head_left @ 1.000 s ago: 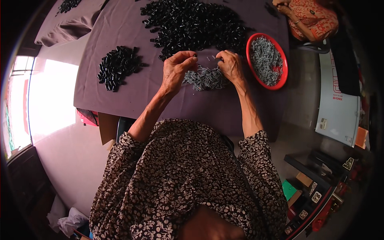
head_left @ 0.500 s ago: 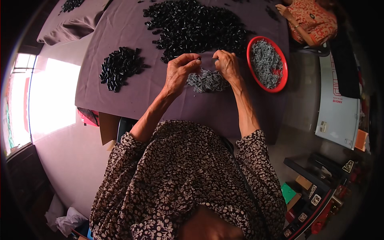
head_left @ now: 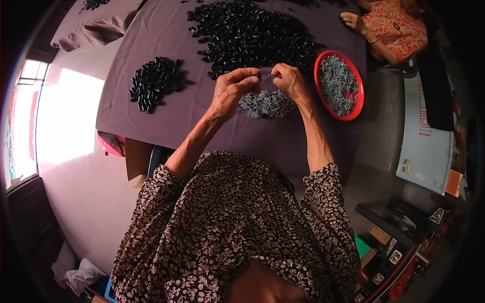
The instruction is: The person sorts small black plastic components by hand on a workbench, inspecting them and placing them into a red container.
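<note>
Above a small heap of thin grey screw-like pins (head_left: pixel 268 104), my two hands face each other, fingertips a short gap apart. My left hand (head_left: pixel 231 92) is closed in a pinch on a small black piece (head_left: pixel 258 76), like the ones in the piles. Closed too, my right hand (head_left: pixel 291 85) pinches a thin grey pin (head_left: pixel 273 76) that points toward the black piece. Just beyond the hands spreads a large pile of short black pieces (head_left: pixel 252 38). To the left lies a smaller black pile (head_left: pixel 155 83).
A red oval tray (head_left: pixel 360 103) full of grey pins stands right of my hands on the purple tablecloth (head_left: pixel 202 144). At the far right, another person's hand (head_left: pixel 352 21) rests near the table edge. A pale panel (head_left: pixel 424 159) and dark frames (head_left: pixel 389 222) stand at the right.
My fingertips have come nearer to each other, and the grey pin in my right hand now shows. The whole view has shifted slightly.
</note>
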`<state>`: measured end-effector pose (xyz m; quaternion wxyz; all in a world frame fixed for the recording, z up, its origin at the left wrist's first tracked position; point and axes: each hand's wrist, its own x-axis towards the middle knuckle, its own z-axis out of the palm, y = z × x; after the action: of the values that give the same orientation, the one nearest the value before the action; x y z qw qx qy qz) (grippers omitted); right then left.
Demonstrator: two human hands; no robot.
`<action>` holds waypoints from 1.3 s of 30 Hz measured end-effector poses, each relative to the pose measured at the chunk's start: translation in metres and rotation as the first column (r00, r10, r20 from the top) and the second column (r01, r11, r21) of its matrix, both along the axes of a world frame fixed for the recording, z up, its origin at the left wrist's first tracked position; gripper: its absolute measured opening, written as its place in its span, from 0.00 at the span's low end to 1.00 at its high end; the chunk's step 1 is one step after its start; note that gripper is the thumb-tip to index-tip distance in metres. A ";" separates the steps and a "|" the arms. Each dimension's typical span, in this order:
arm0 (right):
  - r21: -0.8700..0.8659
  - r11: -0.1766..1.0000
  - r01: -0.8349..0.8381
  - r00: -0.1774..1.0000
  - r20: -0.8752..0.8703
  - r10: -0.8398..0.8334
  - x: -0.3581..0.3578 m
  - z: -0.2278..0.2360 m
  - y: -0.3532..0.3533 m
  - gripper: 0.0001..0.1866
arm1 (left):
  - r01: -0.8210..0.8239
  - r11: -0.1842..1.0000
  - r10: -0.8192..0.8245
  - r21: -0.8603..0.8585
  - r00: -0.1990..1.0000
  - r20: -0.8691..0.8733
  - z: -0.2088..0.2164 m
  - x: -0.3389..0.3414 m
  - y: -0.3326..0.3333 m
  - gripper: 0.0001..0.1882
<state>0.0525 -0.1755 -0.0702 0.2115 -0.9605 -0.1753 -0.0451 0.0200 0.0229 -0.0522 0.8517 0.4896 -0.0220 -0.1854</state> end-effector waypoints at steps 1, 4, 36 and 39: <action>0.126 0.990 0.064 0.996 -0.075 -0.055 -0.005 0.010 0.001 0.06 | 0.000 0.999 -0.001 -0.041 1.000 -0.023 0.001 -0.001 0.000 0.11; 0.313 0.934 0.173 0.972 -0.209 -0.110 -0.013 0.026 0.004 0.06 | 0.008 0.995 -0.014 -0.097 0.998 -0.055 0.000 -0.001 0.000 0.11; 0.342 0.940 -0.024 0.997 -0.056 0.045 -0.042 0.075 0.038 0.17 | -0.061 0.949 -0.027 0.309 0.962 0.273 0.000 -0.013 -0.012 0.08; 0.389 0.921 -0.014 0.995 -0.088 0.052 -0.045 0.073 0.036 0.18 | -0.132 0.947 0.042 0.293 0.955 0.293 -0.003 -0.017 -0.016 0.09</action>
<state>0.0074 -0.1392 0.0029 0.4062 -0.8976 -0.1688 -0.0287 0.0035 0.0071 -0.0548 0.7599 0.6389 -0.0924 -0.0763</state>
